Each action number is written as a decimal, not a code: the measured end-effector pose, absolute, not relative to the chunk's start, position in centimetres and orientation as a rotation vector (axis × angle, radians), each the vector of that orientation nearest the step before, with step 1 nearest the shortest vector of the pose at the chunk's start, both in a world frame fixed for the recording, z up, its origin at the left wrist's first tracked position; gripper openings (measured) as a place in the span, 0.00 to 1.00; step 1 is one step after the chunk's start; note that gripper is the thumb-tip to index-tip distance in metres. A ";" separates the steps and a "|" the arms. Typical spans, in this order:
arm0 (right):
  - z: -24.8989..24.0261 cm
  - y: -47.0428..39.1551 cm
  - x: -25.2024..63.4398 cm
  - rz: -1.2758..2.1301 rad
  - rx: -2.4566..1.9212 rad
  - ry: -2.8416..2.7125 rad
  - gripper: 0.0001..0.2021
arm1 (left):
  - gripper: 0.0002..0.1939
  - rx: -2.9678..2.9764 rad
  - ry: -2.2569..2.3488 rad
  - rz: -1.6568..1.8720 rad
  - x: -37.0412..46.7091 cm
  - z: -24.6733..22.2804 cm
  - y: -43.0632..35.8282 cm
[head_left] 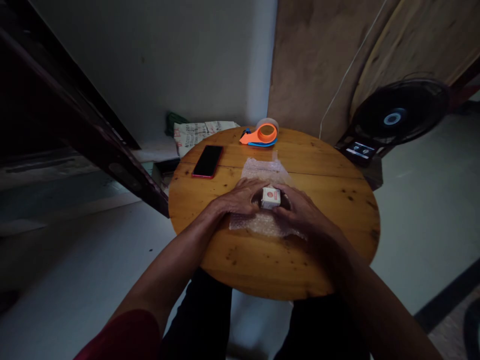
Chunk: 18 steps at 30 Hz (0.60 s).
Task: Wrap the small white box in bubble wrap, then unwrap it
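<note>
A small white box with a red print on its top face sits at the middle of a sheet of bubble wrap. My left hand curves around the box's left side, fingertips at its far corner and thumb near its near edge. From the other side my right hand grips the box between thumb and fingers. Both hands rest over the bubble wrap, covering part of it. Whether the box touches the wrap underneath is hidden.
The round wooden table carries a black phone with a red edge at the left and an orange and blue tape dispenser at the back. Behind it lies a printed sack; a black fan stands at right.
</note>
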State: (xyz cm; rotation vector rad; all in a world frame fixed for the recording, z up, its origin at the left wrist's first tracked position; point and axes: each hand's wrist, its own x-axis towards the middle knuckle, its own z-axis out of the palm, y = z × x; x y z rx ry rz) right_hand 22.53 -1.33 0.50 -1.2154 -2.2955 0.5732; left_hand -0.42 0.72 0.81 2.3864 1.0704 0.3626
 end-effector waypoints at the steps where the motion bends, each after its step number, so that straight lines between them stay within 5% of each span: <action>1: 0.5 -1.3 22.5 0.573 -1.217 -2.300 0.31 | 0.42 2.384 1.075 0.358 -0.4 0.8 0.7; 18: 0.8 -1.2 22.6 0.560 -1.188 -2.329 0.27 | 0.45 2.364 1.081 0.319 -0.3 1.0 0.7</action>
